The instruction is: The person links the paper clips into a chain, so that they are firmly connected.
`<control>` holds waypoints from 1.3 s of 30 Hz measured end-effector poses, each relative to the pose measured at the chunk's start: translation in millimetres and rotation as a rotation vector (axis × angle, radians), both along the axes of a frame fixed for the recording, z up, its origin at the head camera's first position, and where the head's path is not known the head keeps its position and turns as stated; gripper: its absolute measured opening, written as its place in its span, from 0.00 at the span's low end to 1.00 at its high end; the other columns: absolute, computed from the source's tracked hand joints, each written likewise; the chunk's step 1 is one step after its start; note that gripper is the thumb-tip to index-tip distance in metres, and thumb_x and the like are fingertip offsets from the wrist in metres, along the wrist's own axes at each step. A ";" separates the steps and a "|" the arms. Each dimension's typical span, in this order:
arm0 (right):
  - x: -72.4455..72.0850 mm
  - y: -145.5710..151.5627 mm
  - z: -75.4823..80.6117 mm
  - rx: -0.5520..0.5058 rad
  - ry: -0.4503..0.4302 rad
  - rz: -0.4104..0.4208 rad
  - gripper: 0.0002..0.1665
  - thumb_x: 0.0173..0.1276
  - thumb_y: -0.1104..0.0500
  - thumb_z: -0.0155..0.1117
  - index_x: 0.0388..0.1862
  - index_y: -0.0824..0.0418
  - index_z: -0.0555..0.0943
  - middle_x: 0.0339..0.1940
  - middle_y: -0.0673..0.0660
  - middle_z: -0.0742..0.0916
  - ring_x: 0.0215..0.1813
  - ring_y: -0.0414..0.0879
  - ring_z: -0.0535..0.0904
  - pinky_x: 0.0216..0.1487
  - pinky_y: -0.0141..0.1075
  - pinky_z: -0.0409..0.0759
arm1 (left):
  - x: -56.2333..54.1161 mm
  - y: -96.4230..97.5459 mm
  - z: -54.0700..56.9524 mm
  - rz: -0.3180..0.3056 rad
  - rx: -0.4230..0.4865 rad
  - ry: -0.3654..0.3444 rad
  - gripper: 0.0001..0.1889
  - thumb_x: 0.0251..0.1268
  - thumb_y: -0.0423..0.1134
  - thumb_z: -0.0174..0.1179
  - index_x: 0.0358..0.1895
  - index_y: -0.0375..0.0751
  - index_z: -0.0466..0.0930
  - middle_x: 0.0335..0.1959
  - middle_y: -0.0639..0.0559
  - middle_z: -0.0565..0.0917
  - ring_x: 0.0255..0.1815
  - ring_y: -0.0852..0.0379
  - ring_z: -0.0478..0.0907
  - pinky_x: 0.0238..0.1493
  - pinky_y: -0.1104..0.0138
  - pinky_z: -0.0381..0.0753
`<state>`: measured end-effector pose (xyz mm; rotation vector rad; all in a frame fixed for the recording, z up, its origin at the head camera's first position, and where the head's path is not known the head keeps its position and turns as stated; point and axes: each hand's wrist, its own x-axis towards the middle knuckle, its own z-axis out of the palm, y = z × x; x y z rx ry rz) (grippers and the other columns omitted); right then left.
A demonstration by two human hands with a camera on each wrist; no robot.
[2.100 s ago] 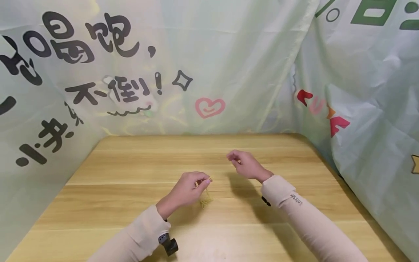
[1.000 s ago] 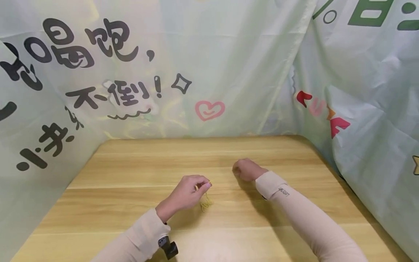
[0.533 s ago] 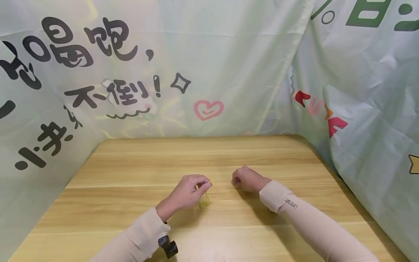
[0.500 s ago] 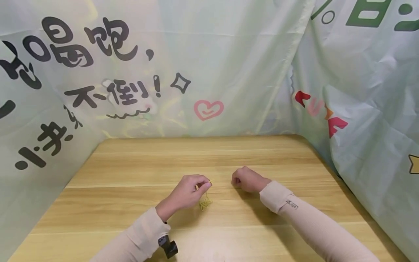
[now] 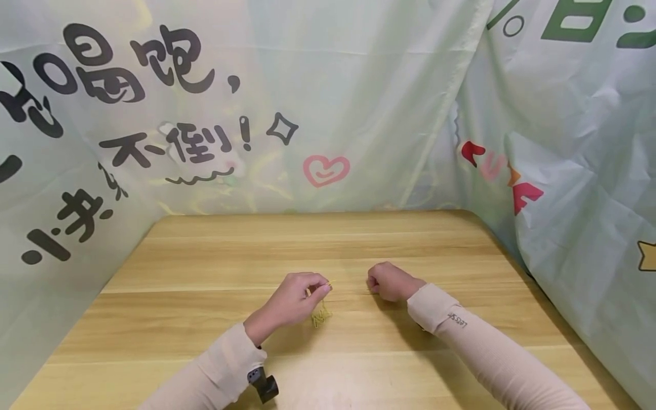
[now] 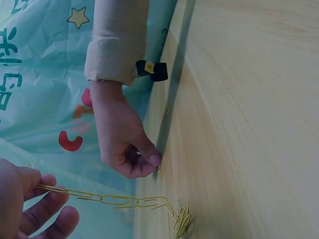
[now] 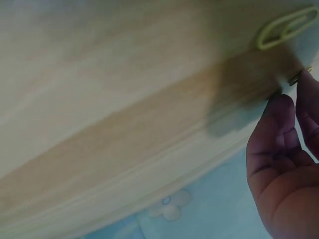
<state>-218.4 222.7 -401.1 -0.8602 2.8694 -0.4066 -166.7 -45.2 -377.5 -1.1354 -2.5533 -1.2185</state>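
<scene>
My left hand (image 5: 289,299) pinches the upper end of a chain of yellow paper clips (image 6: 114,199) between thumb and fingertips. The chain slants down in the left wrist view, and its lower links bunch in a small heap (image 6: 183,221) on the table. To the right, my right hand (image 5: 392,282) is down at the tabletop, fingers curled. Its thumb and fingertips pinch a single paper clip (image 6: 158,170), partly hidden by the fingers. One more loose paper clip (image 7: 286,28) lies on the wood close to the right hand.
The wooden table (image 5: 205,250) spreads around both hands. Printed curtains (image 5: 389,114) hang along its back and sides. A black wrist camera (image 5: 263,384) sits under the left cuff.
My right hand has come down from above the table to its surface, its fingers closing at a paper clip. The left hand has stayed in nearly the same place with the chain.
</scene>
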 end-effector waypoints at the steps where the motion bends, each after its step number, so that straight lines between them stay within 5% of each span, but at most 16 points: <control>1: 0.5 0.1 -0.3 0.003 0.003 0.003 0.15 0.60 0.74 0.64 0.20 0.58 0.74 0.20 0.46 0.75 0.26 0.39 0.69 0.31 0.32 0.72 | 0.1 0.0 -0.2 0.000 0.001 -0.001 0.08 0.73 0.37 0.54 0.36 0.43 0.83 0.32 0.57 0.83 0.31 0.63 0.76 0.34 0.69 0.78; 14: 5.9 -8.9 -4.1 0.027 -0.050 -0.101 0.09 0.62 0.74 0.63 0.29 0.63 0.76 0.29 0.53 0.81 0.33 0.43 0.76 0.38 0.36 0.79 | -1.0 0.7 -2.2 -0.014 0.022 0.017 0.08 0.72 0.36 0.55 0.35 0.42 0.83 0.32 0.56 0.83 0.31 0.63 0.76 0.32 0.69 0.78; 22: 9.4 -13.0 -2.2 -0.009 -0.084 -0.064 0.24 0.47 0.84 0.46 0.15 0.55 0.57 0.15 0.47 0.58 0.20 0.40 0.51 0.23 0.31 0.53 | -0.3 0.2 -1.1 -0.010 0.017 0.003 0.08 0.72 0.36 0.55 0.35 0.43 0.82 0.32 0.57 0.83 0.31 0.64 0.76 0.33 0.69 0.78; 28: 9.5 -11.7 -2.5 -0.006 -0.065 -0.043 0.20 0.47 0.83 0.47 0.29 0.60 0.72 0.19 0.48 0.68 0.25 0.41 0.64 0.28 0.33 0.67 | -0.1 0.3 -1.0 -0.012 0.015 0.003 0.08 0.72 0.35 0.55 0.35 0.43 0.83 0.31 0.57 0.82 0.31 0.64 0.77 0.33 0.69 0.78; 33: 9.7 -9.4 -0.7 -0.127 -0.073 -0.015 0.20 0.57 0.79 0.53 0.44 0.62 0.79 0.14 0.46 0.69 0.20 0.38 0.62 0.29 0.33 0.70 | -0.9 0.6 -2.7 -0.021 0.018 0.005 0.08 0.72 0.35 0.55 0.34 0.42 0.83 0.30 0.57 0.82 0.30 0.64 0.77 0.33 0.69 0.78; 39: 11.0 -7.4 11.9 -0.332 -0.072 -0.022 0.04 0.66 0.70 0.62 0.37 0.64 0.76 0.18 0.47 0.74 0.20 0.37 0.65 0.27 0.32 0.70 | -2.4 0.2 -4.4 -0.019 0.027 0.018 0.08 0.71 0.35 0.55 0.35 0.42 0.83 0.30 0.57 0.83 0.30 0.64 0.77 0.33 0.69 0.78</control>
